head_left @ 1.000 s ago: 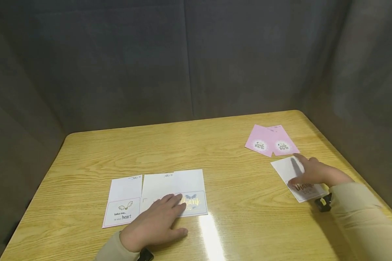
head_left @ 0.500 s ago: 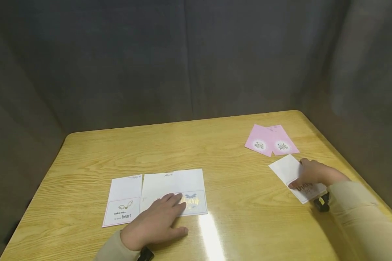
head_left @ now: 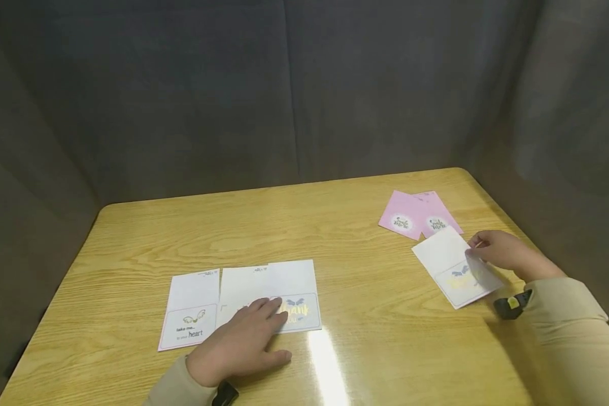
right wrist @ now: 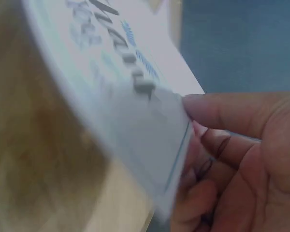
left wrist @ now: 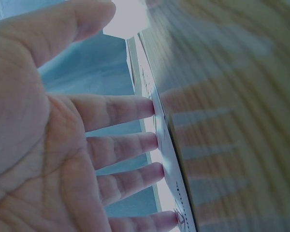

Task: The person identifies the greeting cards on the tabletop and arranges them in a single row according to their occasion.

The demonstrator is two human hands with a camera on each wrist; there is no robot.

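Observation:
My right hand [head_left: 502, 254] pinches the right edge of a white thank-you card [head_left: 446, 248] with blue wings printed on it. In the right wrist view the thumb [right wrist: 217, 113] lies on the card's printed face, with curled fingers behind; the card is tilted off the wood. My left hand [head_left: 243, 341] rests, fingers extended, across two white cards at the left centre. One is a thank-you card [head_left: 296, 279]; the other card [head_left: 241, 285] has its print mostly hidden by the hand. Beside them lies a "take me to your heart" card [head_left: 193, 293].
Two overlapping pink cards [head_left: 401, 206] lie at the back right, just behind the card in my right hand. The wooden table [head_left: 233, 225] has a bright glare streak near its front. A dark curtain [head_left: 182, 101] hangs behind and at both sides.
My right hand has drawn back from over the white card to its right edge, uncovering the wings print. The card has shifted slightly toward the pink cards. The left hand has stayed in place.

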